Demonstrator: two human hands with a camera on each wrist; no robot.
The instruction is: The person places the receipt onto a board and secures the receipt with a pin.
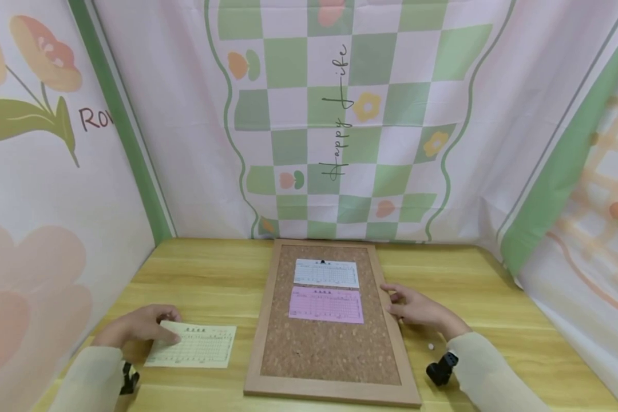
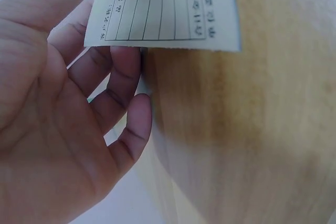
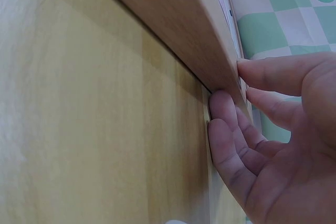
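A pale yellow printed slip (image 1: 206,347) is pinched at its left side by my left hand (image 1: 141,327), left of the cork board. In the left wrist view the slip (image 2: 157,14) hangs over the curled fingers of that hand (image 2: 63,98). My right hand (image 1: 422,312) touches the right edge of the wood-framed cork board (image 1: 335,357). The right wrist view has the fingertips of that hand (image 3: 273,135) against the frame (image 3: 173,14). On the cork, a light blue slip (image 1: 327,273) lies above a pink slip (image 1: 326,306), with a small black pin or clip (image 1: 323,261) at the blue slip's top.
The wooden table (image 1: 211,269) meets a checked curtain (image 1: 340,114) behind the board. A small white round object (image 1: 431,346) lies on the table near the right wrist. Printed cloth (image 1: 31,200) stands at the left side, and more hangs at the right.
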